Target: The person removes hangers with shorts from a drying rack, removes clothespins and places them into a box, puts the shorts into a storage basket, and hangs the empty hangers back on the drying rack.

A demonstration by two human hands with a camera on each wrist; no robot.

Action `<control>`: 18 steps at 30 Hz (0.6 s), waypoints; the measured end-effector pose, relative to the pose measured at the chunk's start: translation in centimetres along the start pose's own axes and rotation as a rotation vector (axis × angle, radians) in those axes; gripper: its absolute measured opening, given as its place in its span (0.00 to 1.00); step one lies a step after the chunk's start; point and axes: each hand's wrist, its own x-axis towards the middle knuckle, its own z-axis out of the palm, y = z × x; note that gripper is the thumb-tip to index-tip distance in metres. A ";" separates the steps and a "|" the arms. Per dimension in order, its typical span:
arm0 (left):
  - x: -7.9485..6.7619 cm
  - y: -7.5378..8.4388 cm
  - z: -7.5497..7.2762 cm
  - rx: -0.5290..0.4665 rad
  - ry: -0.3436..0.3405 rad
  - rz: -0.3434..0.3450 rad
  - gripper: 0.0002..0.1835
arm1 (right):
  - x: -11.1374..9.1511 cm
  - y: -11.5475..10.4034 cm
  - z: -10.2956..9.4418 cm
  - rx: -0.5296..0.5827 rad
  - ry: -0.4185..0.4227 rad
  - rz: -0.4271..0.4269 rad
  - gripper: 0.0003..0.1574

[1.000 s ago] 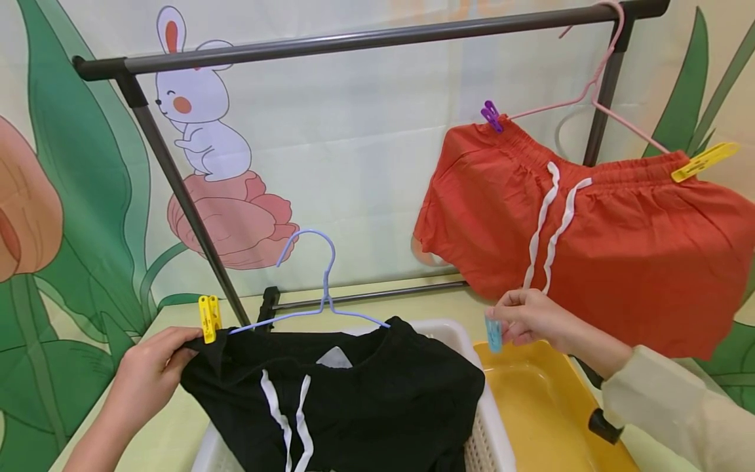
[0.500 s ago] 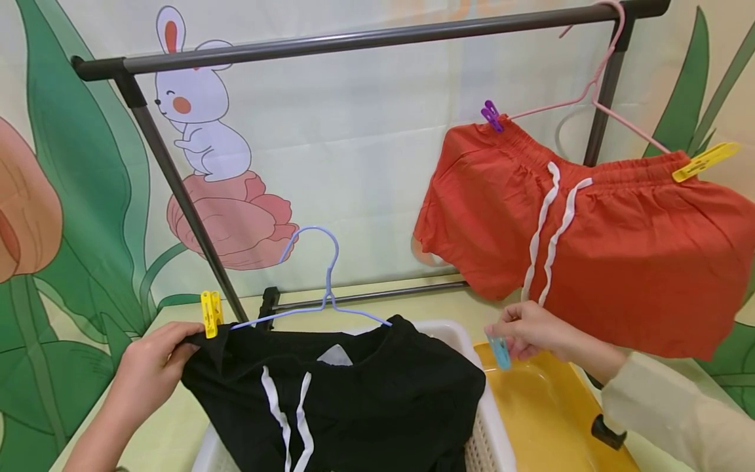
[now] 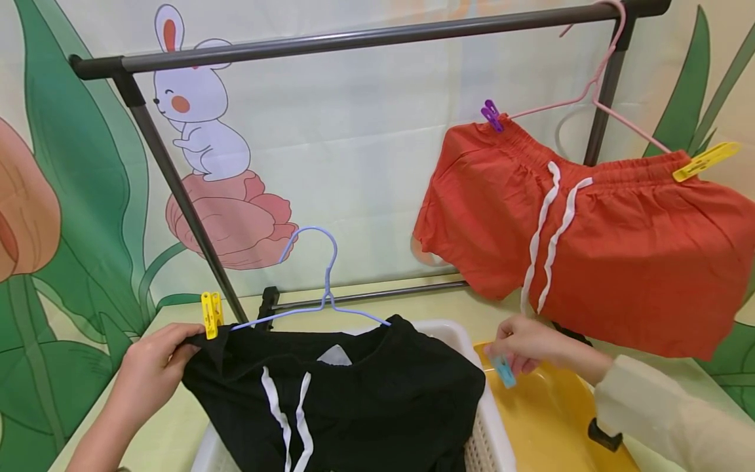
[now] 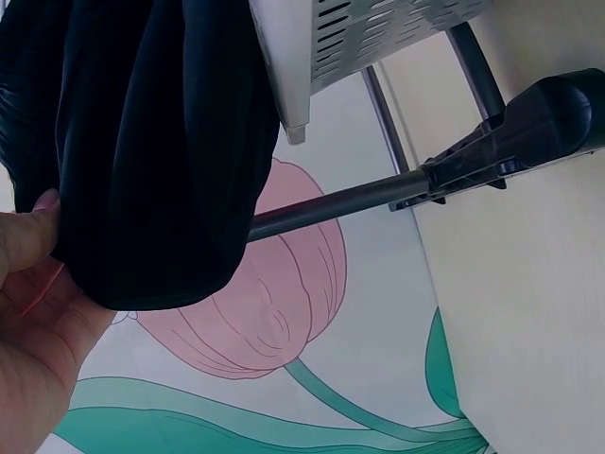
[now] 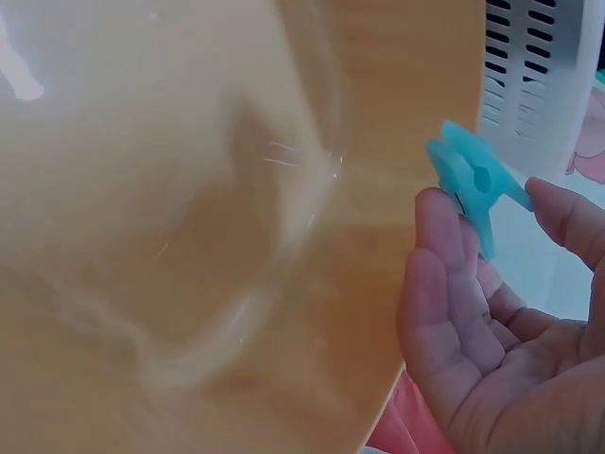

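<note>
My left hand (image 3: 147,370) pinches the left corner of the waistband of black shorts (image 3: 377,413) with white drawstrings. Beside those fingers, a yellow clothespin (image 3: 211,316) clips that corner. A lilac hanger (image 3: 328,278) stands up from the waist; its right end reaches the right corner, where no clothespin shows. In the left wrist view, black cloth (image 4: 161,170) hangs beside the hand. My right hand (image 3: 527,342) pinches a light blue clothespin (image 3: 504,371) above a yellow basin (image 3: 554,419). The right wrist view shows thumb and fingers on the clothespin's handles (image 5: 501,189).
A white slotted basket (image 3: 492,426) stands under the black shorts, left of the basin. Red shorts (image 3: 643,255) hang from the dark rack bar (image 3: 354,44) on a pink hanger (image 3: 594,90), clipped by purple (image 3: 491,116) and yellow (image 3: 706,162) clothespins, just behind my right hand.
My right hand has sunk lower toward the yellow basin, and the blue clothespin has tilted in its fingers. The left hand and the black shorts have barely moved.
</note>
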 end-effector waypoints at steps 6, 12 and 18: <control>0.0 0.1 0.0 -0.007 -0.011 -0.011 0.14 | 0.2 0.0 0.8 -0.031 0.008 0.023 0.21; -0.1 0.0 0.0 -0.004 -0.012 -0.015 0.14 | 0.7 0.2 1.6 -0.079 -0.031 0.047 0.19; -0.1 -0.1 0.1 0.005 -0.006 -0.013 0.14 | 1.0 0.5 2.2 -0.110 -0.054 0.054 0.13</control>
